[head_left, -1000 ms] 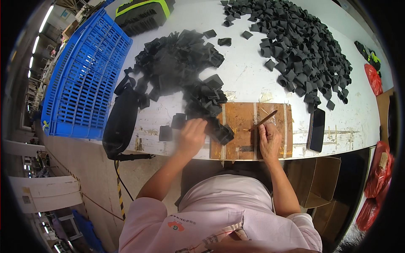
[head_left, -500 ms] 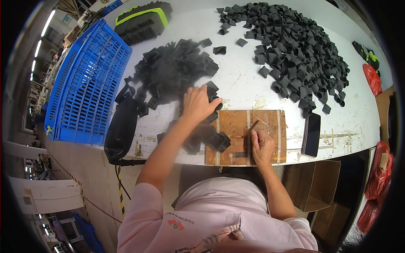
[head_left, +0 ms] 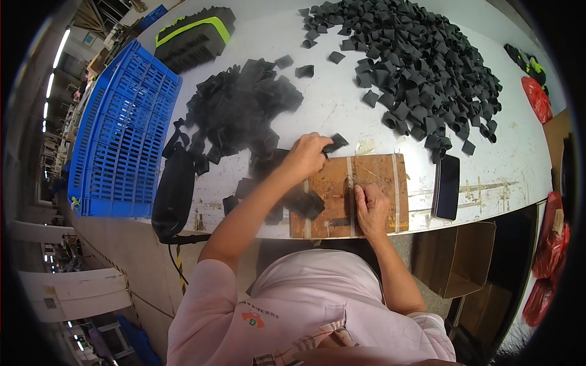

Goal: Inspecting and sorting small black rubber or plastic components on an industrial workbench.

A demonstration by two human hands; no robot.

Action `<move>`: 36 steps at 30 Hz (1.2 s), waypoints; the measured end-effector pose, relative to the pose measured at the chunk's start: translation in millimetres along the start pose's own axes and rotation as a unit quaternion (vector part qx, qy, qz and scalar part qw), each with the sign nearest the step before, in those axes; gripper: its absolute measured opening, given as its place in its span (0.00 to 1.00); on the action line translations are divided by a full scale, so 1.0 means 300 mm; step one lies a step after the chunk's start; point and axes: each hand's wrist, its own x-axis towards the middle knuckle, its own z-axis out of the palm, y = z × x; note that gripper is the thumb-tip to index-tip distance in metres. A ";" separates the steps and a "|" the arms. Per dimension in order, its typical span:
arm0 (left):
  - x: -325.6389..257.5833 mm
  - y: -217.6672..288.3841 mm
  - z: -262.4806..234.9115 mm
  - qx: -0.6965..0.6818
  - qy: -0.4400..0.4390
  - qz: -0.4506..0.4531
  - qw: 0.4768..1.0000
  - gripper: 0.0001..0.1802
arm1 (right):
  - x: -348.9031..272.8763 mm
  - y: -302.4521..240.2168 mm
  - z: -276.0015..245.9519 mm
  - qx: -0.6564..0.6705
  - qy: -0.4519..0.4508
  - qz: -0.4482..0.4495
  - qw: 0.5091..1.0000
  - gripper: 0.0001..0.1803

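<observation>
Left hand (head_left: 307, 155) holds part-hidden black piece (head_left: 337, 143); right hand (head_left: 373, 209), contents obscured.

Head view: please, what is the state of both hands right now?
Left hand: closed, holding a black fabric piece.
Right hand: partly curled over the wooden board; whether it holds something cannot be told.

The left hand (head_left: 308, 156), earlier by the near edge of the surface (head_left: 479, 196), has moved to the far left corner of the wooden board (head_left: 381, 169); its fingers (head_left: 322, 141) now pinch a black fabric piece (head_left: 338, 143) beyond the board's far edge.
</observation>
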 end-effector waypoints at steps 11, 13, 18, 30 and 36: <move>-0.150 -0.038 -0.052 0.166 0.185 0.001 0.969 0.14 | 0.001 -0.011 -0.004 0.000 -0.001 0.009 1.000 0.07; -0.124 -0.115 -0.106 0.246 0.170 -0.123 0.946 0.13 | 0.003 -0.011 -0.003 -0.005 -0.001 0.010 1.000 0.07; -0.068 -0.261 -0.128 0.255 0.029 -0.202 0.945 0.11 | 0.005 -0.020 0.000 -0.009 0.001 0.001 1.000 0.07; -0.051 -0.116 -0.070 0.148 0.077 0.125 0.978 0.06 | 0.003 -0.006 -0.004 -0.019 0.002 -0.002 1.000 0.08; -0.091 -0.094 -0.017 0.239 0.075 0.141 0.958 0.12 | 0.011 -0.016 -0.002 -0.003 0.011 -0.010 1.000 0.08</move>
